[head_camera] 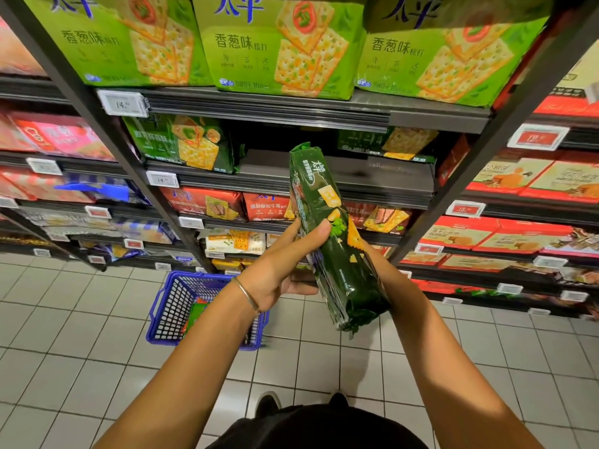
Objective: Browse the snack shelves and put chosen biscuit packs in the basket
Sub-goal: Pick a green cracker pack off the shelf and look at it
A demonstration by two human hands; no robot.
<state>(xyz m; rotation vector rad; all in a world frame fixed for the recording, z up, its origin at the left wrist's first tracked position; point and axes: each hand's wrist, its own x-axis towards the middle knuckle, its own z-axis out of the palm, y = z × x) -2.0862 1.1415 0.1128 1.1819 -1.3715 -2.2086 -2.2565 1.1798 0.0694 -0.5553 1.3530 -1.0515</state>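
One dark green biscuit pack (327, 234) tilts between two hands: the left hand (275, 273) pinches it in a grip with the thumb on its front, while the right hand (377, 265) lies behind it, its grip hidden, so I cannot tell. Beyond, one blue basket (162, 306) sits on open floor tiles (81, 319) by the shelf foot; three light green packs (285, 43) line the top shelf (291, 108) edge.

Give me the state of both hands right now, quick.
Left hand: grips the dark green biscuit pack, thumb across its front.
Right hand: behind the same pack, mostly hidden; grip cannot be told.
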